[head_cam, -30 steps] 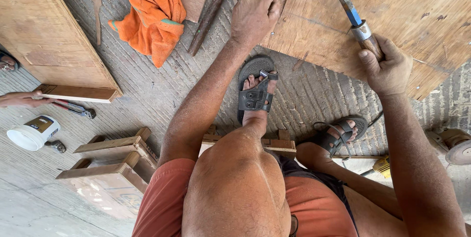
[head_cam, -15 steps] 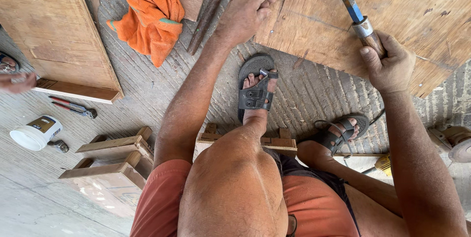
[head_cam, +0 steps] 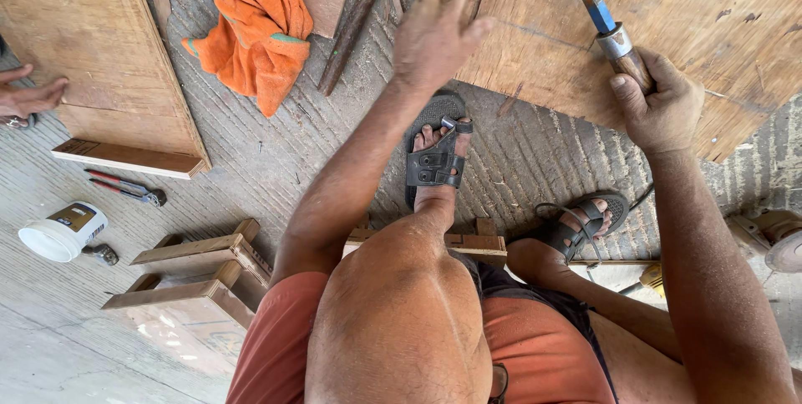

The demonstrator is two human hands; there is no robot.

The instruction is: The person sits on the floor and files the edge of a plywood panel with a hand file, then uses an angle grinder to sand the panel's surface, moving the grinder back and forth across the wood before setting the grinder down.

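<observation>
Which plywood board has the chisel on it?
The top-right board, under the right hand holding the chisel; the left board lies bare beside the orange cloth.

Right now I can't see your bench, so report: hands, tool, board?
Right hand gripping chisel, blade on plywood board. Left hand at board's edge. Another person's hand far off.

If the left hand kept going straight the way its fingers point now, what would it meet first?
Most likely the plywood sheet: the left hand points up and slightly right, its fingertips already at that sheet's near edge. Whether they touch it or hover above is unclear.
</observation>
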